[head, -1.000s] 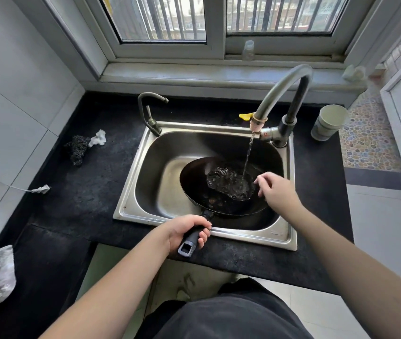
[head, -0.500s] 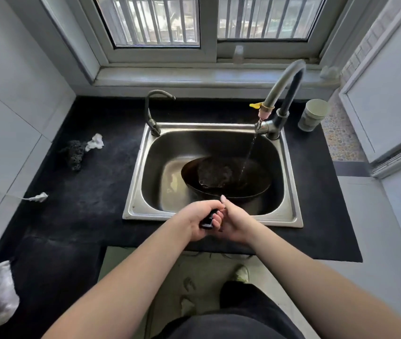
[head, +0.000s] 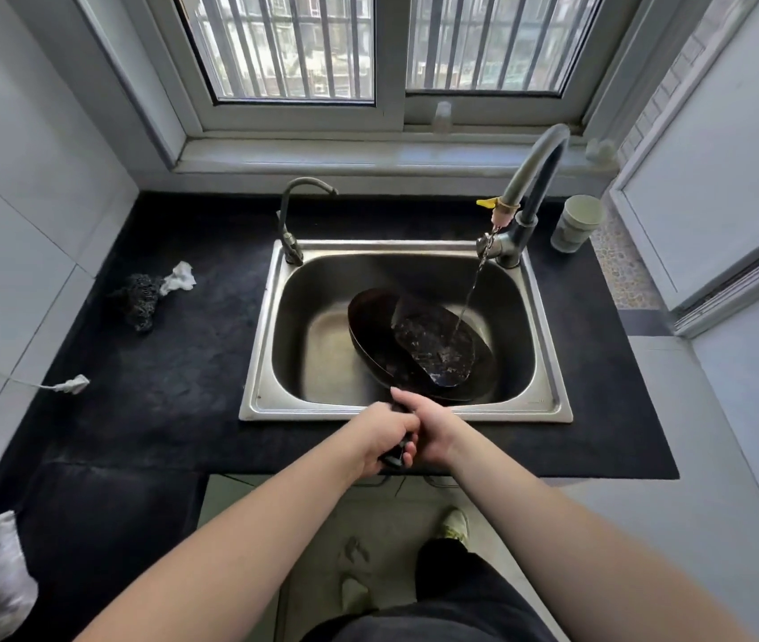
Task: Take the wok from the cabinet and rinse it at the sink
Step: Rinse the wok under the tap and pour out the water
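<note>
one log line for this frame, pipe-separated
step: rinse | wok tilted in sink | tap running | left hand, right hand grip handle

A black tabletop (head: 173,363) is running along the wall under the window, with a steel sink (head: 271,410) sitting sunk into its middle. At about nine o'clock from the sink, a dark scouring pad (head: 139,301) is lying on the surface, touching a crumpled white scrap (head: 179,278). Nearer the left wall, at about eight o'clock, a small white plug on a cord (head: 72,385) is resting. At two o'clock, a pale cup (head: 576,223) is standing upright just beside the tap's base.
</note>
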Motion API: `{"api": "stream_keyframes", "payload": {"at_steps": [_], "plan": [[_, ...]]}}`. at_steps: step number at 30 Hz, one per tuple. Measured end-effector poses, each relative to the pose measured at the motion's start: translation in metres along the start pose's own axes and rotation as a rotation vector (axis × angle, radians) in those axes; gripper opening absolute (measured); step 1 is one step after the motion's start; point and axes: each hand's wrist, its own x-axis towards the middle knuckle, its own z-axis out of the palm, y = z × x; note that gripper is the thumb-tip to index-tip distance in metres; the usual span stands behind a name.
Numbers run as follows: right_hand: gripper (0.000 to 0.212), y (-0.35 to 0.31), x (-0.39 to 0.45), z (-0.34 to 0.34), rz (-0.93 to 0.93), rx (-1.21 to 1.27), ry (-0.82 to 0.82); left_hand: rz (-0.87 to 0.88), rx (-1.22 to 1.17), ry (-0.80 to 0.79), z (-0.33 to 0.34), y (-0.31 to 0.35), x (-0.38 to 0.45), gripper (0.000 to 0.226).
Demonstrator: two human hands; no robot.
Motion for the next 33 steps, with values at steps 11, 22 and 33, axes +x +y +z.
{"api": "stream_keyframes", "payload": {"at_steps": [11,22,33], "plan": [[0.033,0.038,0.011,0.017,-0.198,-0.047,-0.030,0.209,0.245,0.039,-0.029,-0.062,-0.007,0.006],[0.021,0.042,0.002,0.032,-0.329,-0.248,0.238,0.232,-0.042,-0.080,-0.030,-0.066,-0.022,0.013],[0.028,0.027,-0.015,0.034,-0.200,-0.187,0.112,0.168,-0.169,-0.096,-0.023,-0.035,-0.041,0.013]]}}
